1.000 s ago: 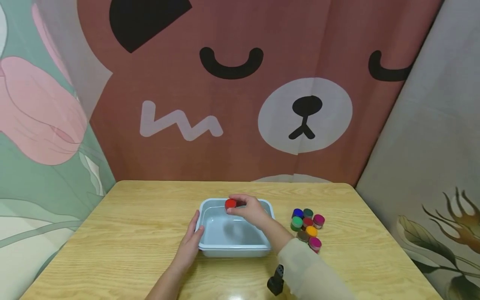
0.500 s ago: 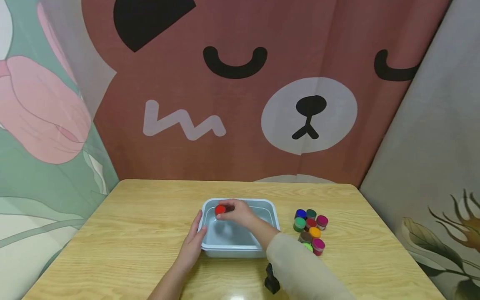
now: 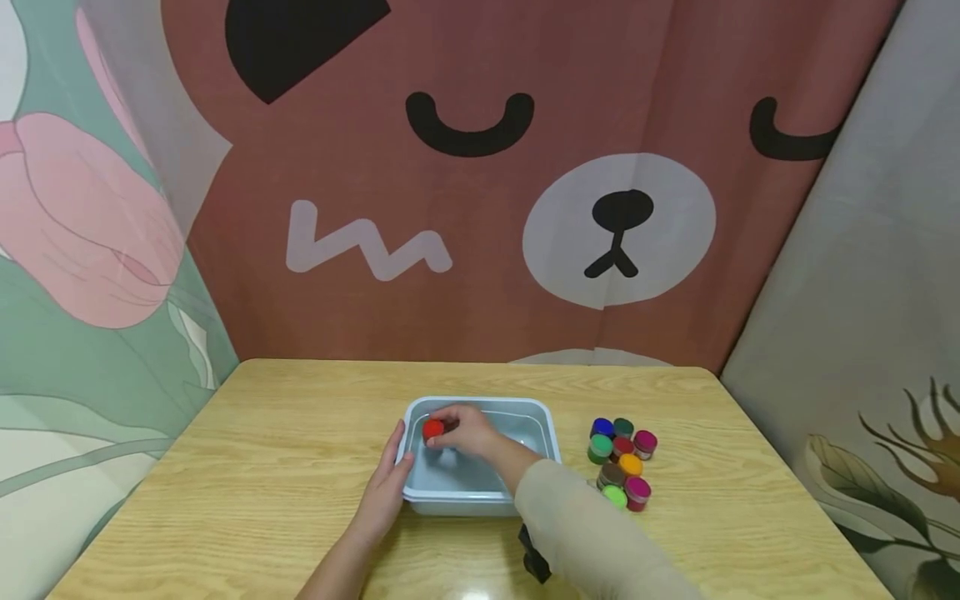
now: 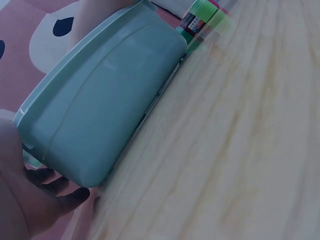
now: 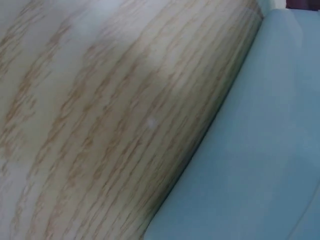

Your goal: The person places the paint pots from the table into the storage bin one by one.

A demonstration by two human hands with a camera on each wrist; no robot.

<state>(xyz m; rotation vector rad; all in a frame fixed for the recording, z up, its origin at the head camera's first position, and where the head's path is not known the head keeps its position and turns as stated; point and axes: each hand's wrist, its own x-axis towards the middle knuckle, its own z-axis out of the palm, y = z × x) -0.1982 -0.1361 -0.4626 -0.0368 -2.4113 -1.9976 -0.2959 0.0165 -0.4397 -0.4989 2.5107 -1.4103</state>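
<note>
A light blue plastic tub stands on the table, its open side up. My left hand holds the tub's left side, thumb at the rim. The left wrist view shows that hand with fingers against the end of the tub. Inside the tub, near its far left corner, my right hand pinches a small red-lidded paint jar between thumb and fingers. Whether the jar touches the tub floor I cannot tell. Only the tub's outer wall and the tabletop appear in the right wrist view; the right hand is hidden there.
To the right of the tub several small paint jars stand in a close group, with blue, green, red, pink, orange and brown lids. The wooden table meets a curtain with a bear face at the back.
My right hand has carried the red-lidded jar leftward and lower, toward the tub's left side. The left hand keeps its place on the tub. A light green jar has come into sight.
</note>
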